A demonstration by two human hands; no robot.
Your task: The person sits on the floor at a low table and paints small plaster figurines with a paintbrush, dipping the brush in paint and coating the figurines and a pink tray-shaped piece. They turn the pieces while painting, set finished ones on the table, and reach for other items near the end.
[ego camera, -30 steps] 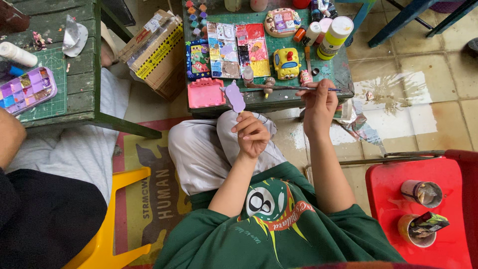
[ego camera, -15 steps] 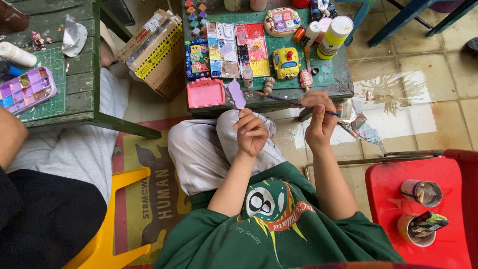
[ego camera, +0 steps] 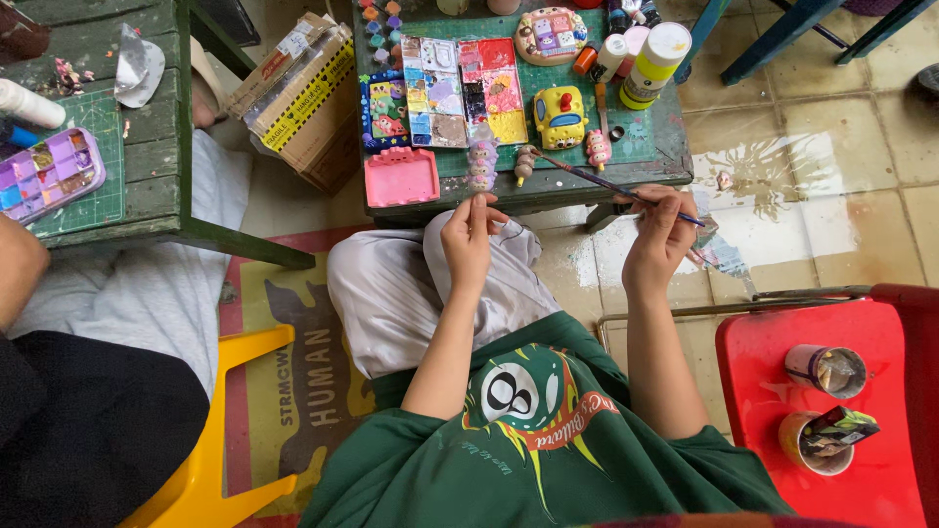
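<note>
My left hand [ego camera: 468,238] is raised over my lap and pinches a small flat lilac piece [ego camera: 479,199], seen edge-on between thumb and fingertips. My right hand [ego camera: 657,233] grips a thin paintbrush [ego camera: 611,185]; its tip points up-left over the front edge of the green table [ego camera: 646,147], near a small painted figurine [ego camera: 527,162]. The brush tip is apart from the lilac piece. A paint palette [ego camera: 460,88] with many coloured wells lies on the table just beyond my hands.
The table also holds a pink tray [ego camera: 401,177], a yellow figurine [ego camera: 558,116], small paint pots [ego camera: 377,24] and bottles [ego camera: 653,59]. Beside it stands a cardboard box [ego camera: 303,93]. Another person's arm [ego camera: 20,269] and a purple palette [ego camera: 49,171] are at left, a red stool [ego camera: 773,411] with two cups at right.
My left hand has turned the lilac piece from face-on to edge-on. My right hand has swung the brush away from it, the tip now tilted up towards the table.
</note>
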